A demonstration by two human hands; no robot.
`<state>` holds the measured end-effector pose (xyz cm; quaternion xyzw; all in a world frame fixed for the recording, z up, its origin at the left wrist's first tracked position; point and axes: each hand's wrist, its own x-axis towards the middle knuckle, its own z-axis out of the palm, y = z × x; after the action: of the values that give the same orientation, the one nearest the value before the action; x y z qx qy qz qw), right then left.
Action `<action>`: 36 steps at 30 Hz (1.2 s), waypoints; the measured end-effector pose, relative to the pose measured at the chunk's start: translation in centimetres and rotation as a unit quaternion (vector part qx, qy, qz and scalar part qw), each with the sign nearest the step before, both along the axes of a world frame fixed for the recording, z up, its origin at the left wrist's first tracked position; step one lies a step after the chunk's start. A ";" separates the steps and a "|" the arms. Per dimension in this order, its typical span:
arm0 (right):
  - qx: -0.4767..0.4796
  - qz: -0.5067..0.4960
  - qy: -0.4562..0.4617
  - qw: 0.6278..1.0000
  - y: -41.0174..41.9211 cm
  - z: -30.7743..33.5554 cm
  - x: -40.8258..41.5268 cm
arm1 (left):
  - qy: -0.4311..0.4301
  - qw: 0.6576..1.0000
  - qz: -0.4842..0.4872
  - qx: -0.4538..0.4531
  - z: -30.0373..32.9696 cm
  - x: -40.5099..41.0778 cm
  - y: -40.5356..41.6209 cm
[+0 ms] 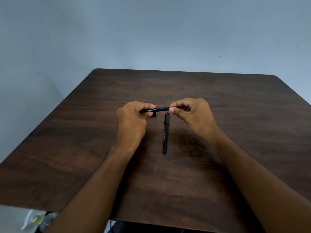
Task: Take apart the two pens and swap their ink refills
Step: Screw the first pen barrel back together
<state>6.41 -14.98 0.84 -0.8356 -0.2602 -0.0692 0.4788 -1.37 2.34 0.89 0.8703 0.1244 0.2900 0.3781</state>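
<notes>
A black pen [159, 109] is held level above the table, running left to right between both hands. My left hand [133, 118] grips its barrel end, where pale lettering shows. My right hand [191, 113] pinches the other end between thumb and fingers, so that tip is hidden. A thin blue ring marks the barrel near my right hand. A small black piece [154, 114], maybe a cap, lies on the table just under my left fingers. The second black pen [165, 132] lies whole on the table between my hands, pointing away from me, with a blue end nearest me.
The dark brown wooden table [235, 132] has rounded far corners and stands against a pale grey-blue wall. Below the table's near left edge sit a clear plastic bag and other clutter [36, 221].
</notes>
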 end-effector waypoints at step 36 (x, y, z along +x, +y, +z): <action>-0.213 0.001 -0.052 0.976 5.5 0.4 1.2 | -0.024 0.990 0.121 -0.064 -0.4 0.2 2.1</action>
<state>7.58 -9.52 1.23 -0.9135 -0.2942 -0.0547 0.2756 -1.18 4.42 0.46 0.8157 0.2382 0.3460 0.3976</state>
